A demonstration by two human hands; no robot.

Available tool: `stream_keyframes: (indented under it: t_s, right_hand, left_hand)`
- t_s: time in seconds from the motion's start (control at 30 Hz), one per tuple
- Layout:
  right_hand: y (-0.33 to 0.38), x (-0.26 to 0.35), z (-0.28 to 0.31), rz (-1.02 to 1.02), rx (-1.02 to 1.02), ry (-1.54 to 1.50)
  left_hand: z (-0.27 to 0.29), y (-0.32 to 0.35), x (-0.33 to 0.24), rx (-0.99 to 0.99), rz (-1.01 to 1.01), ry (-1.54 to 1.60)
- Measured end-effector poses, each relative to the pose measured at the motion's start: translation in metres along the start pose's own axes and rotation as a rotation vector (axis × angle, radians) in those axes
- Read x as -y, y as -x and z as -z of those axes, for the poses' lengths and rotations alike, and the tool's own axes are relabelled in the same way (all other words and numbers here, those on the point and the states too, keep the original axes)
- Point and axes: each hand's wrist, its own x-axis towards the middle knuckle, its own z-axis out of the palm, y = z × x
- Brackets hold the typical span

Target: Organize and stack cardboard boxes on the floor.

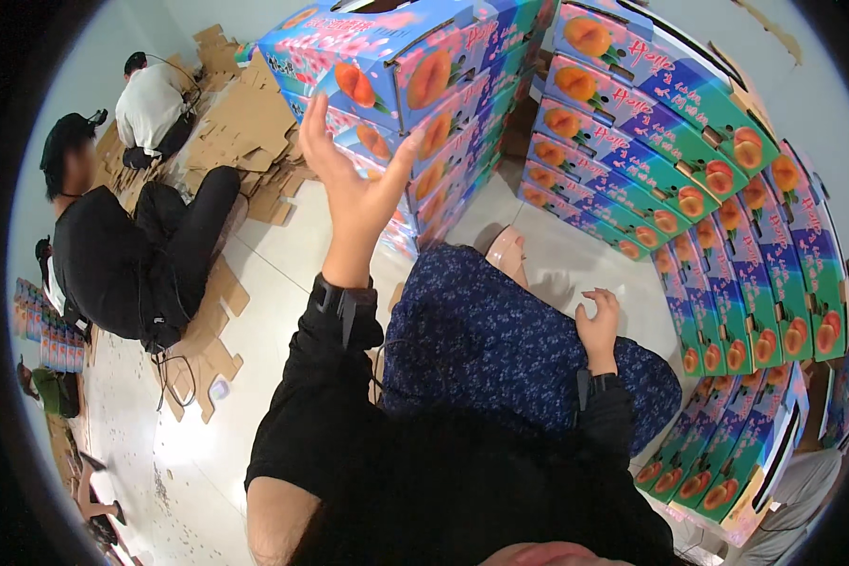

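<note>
My left hand (354, 193) is raised before the corner of a tall stack of cartons, thumb and fingers spread wide. Nothing is held in it, and whether its fingertips touch the cardboard I cannot tell. The top carton (363, 80) of that stack is blue and pink with orange fruit pictures, and part of the lower cartons is hidden behind my hand. Low over the floor beside my knee, my right hand (598, 328) has its fingers loosely bent and apart, holding nothing. A dark blue patterned skirt (481, 330) covers my bent legs between the two hands.
More fruit cartons (632, 123) are piled ahead on the right, with leaning rows (764, 274) and another group (726, 443) beside me. To the left a person in black (123, 255) sits near flattened brown cardboard (245, 127); a person in white (156, 104) crouches beyond.
</note>
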Motion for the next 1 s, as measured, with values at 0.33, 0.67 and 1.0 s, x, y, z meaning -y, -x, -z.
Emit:
stream_keyframes:
  t_s: [0.33,0.67,1.0]
  right_hand:
    - [0.0,0.004,0.002,-0.046,0.012,-0.026]
    - [-0.002,0.015,0.005,-0.031,-0.005,-0.072]
    - [-0.002,0.019,0.014,-0.013,-0.039,-0.155]
  left_hand:
    - [-0.03,-0.042,-0.023,-0.068,-0.268,-0.332]
    - [-0.067,-0.023,-0.034,-0.196,-0.219,-0.606]
    - [-0.102,-0.01,-0.059,-0.283,0.056,-0.682]
